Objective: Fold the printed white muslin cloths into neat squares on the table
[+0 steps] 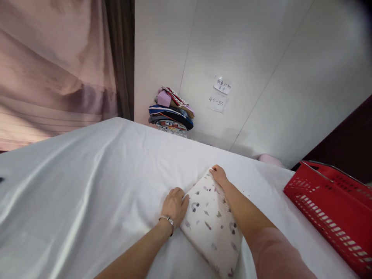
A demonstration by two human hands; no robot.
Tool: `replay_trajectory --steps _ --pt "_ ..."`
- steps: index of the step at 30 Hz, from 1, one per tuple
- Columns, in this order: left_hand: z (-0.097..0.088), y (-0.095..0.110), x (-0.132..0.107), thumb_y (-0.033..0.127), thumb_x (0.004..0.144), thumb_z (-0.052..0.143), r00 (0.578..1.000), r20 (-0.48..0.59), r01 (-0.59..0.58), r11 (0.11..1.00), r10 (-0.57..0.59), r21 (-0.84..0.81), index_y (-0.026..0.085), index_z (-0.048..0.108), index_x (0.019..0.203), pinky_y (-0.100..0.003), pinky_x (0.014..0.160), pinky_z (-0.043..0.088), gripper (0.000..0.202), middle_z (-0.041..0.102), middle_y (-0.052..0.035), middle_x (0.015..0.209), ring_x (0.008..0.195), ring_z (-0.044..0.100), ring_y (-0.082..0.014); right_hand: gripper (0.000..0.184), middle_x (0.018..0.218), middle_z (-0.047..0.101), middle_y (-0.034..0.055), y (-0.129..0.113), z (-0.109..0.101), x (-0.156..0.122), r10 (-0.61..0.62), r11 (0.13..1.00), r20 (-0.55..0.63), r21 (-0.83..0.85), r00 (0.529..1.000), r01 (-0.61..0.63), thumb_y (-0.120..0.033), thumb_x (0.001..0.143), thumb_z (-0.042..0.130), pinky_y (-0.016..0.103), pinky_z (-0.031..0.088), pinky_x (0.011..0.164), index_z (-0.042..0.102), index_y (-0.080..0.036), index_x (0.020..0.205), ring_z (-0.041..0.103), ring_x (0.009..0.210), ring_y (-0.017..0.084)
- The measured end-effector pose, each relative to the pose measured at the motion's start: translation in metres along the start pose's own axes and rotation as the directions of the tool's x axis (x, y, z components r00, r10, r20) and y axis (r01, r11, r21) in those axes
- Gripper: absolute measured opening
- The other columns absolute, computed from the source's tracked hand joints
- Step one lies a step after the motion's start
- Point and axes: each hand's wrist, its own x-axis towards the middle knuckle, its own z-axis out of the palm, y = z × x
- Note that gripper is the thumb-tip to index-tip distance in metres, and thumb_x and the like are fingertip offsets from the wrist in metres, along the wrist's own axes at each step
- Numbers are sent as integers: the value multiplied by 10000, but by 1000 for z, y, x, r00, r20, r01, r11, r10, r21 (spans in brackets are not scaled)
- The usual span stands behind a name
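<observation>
A folded white cloth with small printed shapes (210, 223) lies on the white sheet-covered table (87, 186). My left hand (174, 204), with a bracelet at the wrist, grips the cloth's left edge, fingers curled under it. Reaching over the cloth, my right hand (218, 174) has its fingers curled round the far corner. My right forearm lies across the fold.
A red plastic basket (334, 209) stands at the table's right edge. A pile of folded clothes (171, 112) sits against the white wall at the back. Paper labels (221, 93) are stuck on the wall. A pink curtain (52, 66) hangs at the left.
</observation>
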Motion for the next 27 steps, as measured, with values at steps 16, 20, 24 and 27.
replay_trajectory --steps 16,20,24,27 --pt "-2 2 2 255 806 431 998 35 56 998 -58 38 188 448 609 -250 595 326 209 506 -5 733 663 478 -123 439 1347 385 118 -18 -8 -32 -161 967 -29 -207 987 152 -280 829 439 402 218 1024 425 -173 1254 286 1263 271" --pt "-1 1 4 250 803 432 998 40 55 998 -57 38 185 453 603 -245 601 326 211 503 -2 724 663 476 -119 462 1400 329 73 -29 2 -62 -264 935 105 -217 959 281 -374 856 404 399 134 1062 392 -199 1284 201 1310 232" --pt "0 0 4 256 806 431 997 42 64 996 -67 63 184 478 619 -249 632 353 206 522 -5 728 679 496 -124 537 1431 270 79 -37 11 -76 -263 911 280 -242 923 333 -467 892 265 414 75 1061 336 -162 1328 139 1330 221" --pt "-2 2 3 268 804 443 999 -27 35 994 -33 105 178 548 781 -283 714 390 139 579 -39 836 788 532 -163 553 1437 256 79 -41 11 -75 -268 902 288 -260 919 345 -479 898 225 409 68 1058 308 -163 1344 120 1333 212"
